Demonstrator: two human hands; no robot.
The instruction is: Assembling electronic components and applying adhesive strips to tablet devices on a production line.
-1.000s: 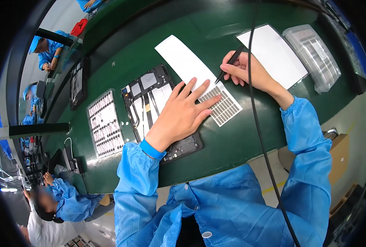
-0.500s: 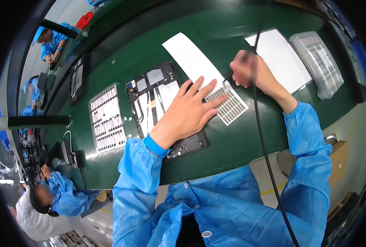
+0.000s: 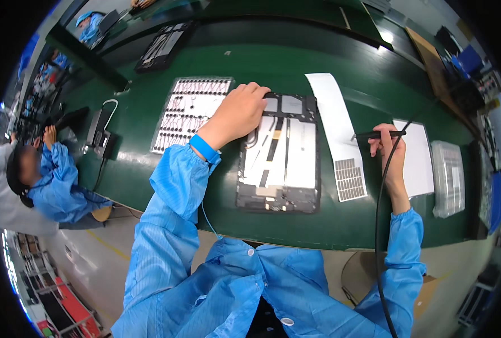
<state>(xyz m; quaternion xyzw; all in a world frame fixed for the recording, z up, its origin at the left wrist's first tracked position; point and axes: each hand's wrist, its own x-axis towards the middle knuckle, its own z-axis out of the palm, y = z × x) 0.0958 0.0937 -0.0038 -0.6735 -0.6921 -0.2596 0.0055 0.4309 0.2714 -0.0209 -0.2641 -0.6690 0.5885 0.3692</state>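
Observation:
My left hand (image 3: pixel 236 110) has its fingers curled over the upper left corner of an opened tablet (image 3: pixel 301 152), whose black frame, silvery panels and dark ribbon cables are exposed. A blue band circles that wrist. In my right hand (image 3: pixel 393 155) is a black pen-shaped tool (image 3: pixel 370 135), pinched in the fingers. Its thin tip points left, over or at the right edge of a long white backing strip (image 3: pixel 329 107). Small grey rectangular stickers (image 3: pixel 349 179) fill the near end of this strip, just right of the tablet.
Left of the tablet lies a tray (image 3: pixel 197 121) of small black parts with thin wires. At right are a white sheet (image 3: pixel 416 158) and a clear plastic tray (image 3: pixel 448 177). A black cable (image 3: pixel 379 225) hangs across the view. Another tablet (image 3: pixel 163 48) lies farther back. A co-worker (image 3: pixel 65 174) sits at left.
My left hand has left the sticker strip and gone to the tablet's upper corner. The tablet stands straighter now. My right hand has drawn away from the stickers with the tool. The view has turned.

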